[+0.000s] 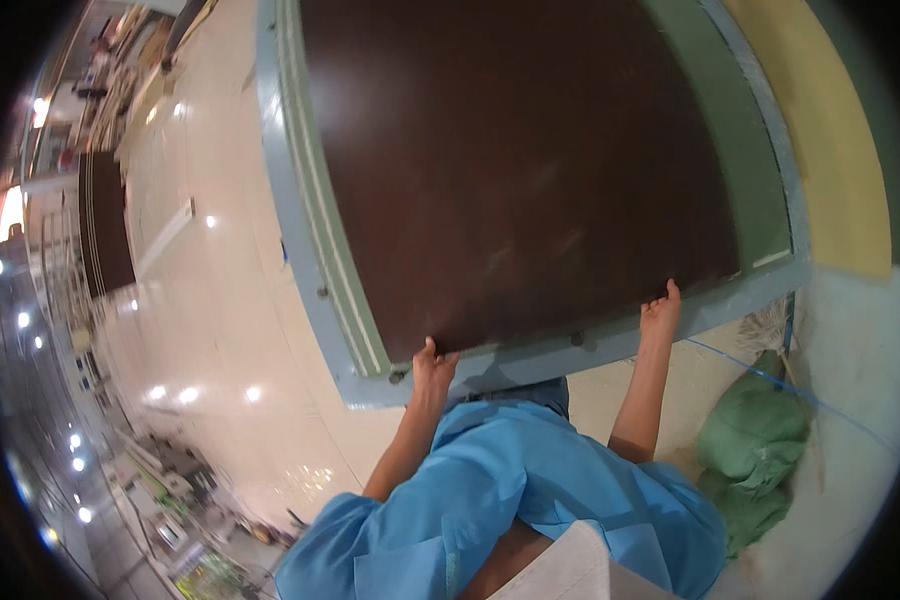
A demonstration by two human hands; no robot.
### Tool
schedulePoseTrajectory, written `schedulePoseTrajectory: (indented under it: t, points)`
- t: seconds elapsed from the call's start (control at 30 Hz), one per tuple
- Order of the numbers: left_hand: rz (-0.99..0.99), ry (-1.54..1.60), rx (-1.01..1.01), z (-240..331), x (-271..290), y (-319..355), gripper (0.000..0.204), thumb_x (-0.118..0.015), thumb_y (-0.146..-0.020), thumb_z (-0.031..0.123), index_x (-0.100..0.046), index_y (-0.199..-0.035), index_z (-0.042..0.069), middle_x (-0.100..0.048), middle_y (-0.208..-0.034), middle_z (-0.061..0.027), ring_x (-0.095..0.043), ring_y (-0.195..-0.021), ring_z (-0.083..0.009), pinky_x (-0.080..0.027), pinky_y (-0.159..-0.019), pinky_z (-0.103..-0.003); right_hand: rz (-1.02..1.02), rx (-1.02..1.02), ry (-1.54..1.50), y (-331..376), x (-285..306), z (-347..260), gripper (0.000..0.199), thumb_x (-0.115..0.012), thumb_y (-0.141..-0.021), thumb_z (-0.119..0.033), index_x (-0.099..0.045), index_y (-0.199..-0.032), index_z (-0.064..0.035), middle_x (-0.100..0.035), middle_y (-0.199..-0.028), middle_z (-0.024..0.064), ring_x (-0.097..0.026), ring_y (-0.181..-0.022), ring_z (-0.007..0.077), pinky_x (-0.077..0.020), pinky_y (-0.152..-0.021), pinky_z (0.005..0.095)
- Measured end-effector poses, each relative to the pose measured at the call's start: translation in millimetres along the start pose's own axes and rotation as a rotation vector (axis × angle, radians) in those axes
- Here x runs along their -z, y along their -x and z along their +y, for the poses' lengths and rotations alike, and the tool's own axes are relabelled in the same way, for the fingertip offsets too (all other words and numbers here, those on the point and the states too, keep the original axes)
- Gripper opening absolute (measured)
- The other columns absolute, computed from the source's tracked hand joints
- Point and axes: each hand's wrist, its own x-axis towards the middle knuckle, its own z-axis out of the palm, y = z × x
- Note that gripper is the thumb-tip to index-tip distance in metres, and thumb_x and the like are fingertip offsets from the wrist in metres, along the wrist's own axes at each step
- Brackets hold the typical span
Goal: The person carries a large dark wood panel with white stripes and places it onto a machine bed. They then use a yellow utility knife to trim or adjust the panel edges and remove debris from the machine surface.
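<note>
A large dark brown sheet [530,170] with a dull sheen lies over a green tabletop [745,185] framed by a grey-blue border [310,290]. My left hand [433,372] is closed on the sheet's near edge, close to its left corner, thumb uppermost. Farther right along that same edge, my right hand [660,315] pinches the sheet, a little short of its right corner. The fingers under both edges are hidden. Pale lines run along the tabletop's left side, beside the sheet.
A yellow panel [830,140] stands along the right side. Green sacks [755,440] and a broom [765,328] are on the floor at lower right, with a blue cord [730,358] nearby. Another dark panel [105,225] stands far left, across the pale shiny floor [220,330].
</note>
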Motion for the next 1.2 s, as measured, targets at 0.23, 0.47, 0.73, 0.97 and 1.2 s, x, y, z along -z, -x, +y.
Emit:
schedulePoseTrajectory:
  t: [0.23,0.47,0.73,0.97,1.2]
  points:
    - [-0.050,0.007,-0.035,20.1,28.3,-9.2,0.020,-0.048,-0.102,0.018,-0.054,-0.115,0.005,-0.057,-0.123,-0.0077,-0.049,-0.121,-0.0233,-0.029,-0.111,-0.051,-0.112,-0.008,0.085,15.8,1.6,14.3,0.033,-0.055,-0.097,-0.024,-0.055,-0.122,-0.0022,-0.059,-0.123,0.0127,-0.057,-0.114,0.0280,-0.0454,-0.098,0.0457]
    - [-0.005,0.040,-0.085,66.5,51.6,3.9,0.026,-0.052,-0.097,0.016,-0.053,-0.119,0.003,-0.059,-0.120,-0.0106,-0.050,-0.120,-0.0248,-0.035,-0.108,-0.047,-0.081,0.007,0.065,42.0,8.1,47.6,0.027,-0.056,-0.096,-0.019,-0.055,-0.116,0.0000,-0.058,-0.119,0.0124,-0.055,-0.113,0.0267,-0.0458,-0.098,0.0432]
    - [-0.035,-0.633,-0.688,167.5,107.6,10.0,0.040,-0.061,-0.092,0.023,-0.052,-0.124,0.001,-0.058,-0.118,-0.0119,-0.056,-0.110,-0.0230,-0.044,-0.094,-0.038,-0.104,0.537,0.819,28.6,57.0,-21.1,0.042,-0.064,-0.089,-0.029,-0.059,-0.119,0.0001,-0.065,-0.110,0.0162,-0.062,-0.101,0.0267,-0.0461,-0.094,0.0398]
    - [-0.124,-0.881,-0.984,238.8,86.3,-75.6,0.040,-0.060,-0.095,0.030,-0.062,-0.116,-0.004,-0.067,-0.108,-0.0143,-0.061,-0.102,-0.0220,-0.046,-0.091,-0.033,0.119,0.893,1.767,-50.0,-32.6,-106.9,0.070,-0.045,-0.096,-0.057,-0.058,-0.123,0.0061,-0.061,-0.124,0.0257,-0.057,-0.114,0.0431,-0.0429,-0.097,0.0464]
    - [-0.336,-0.865,-1.058,257.7,35.0,-128.1,0.047,-0.048,-0.101,0.040,-0.063,-0.122,0.000,-0.064,-0.114,-0.0078,-0.056,-0.105,-0.0158,-0.042,-0.093,-0.030,0.074,0.933,1.496,-84.5,-39.5,-109.0,0.082,-0.035,-0.096,-0.065,-0.051,-0.133,0.0062,-0.054,-0.135,0.0235,-0.051,-0.123,0.0437,-0.0411,-0.102,0.0491]
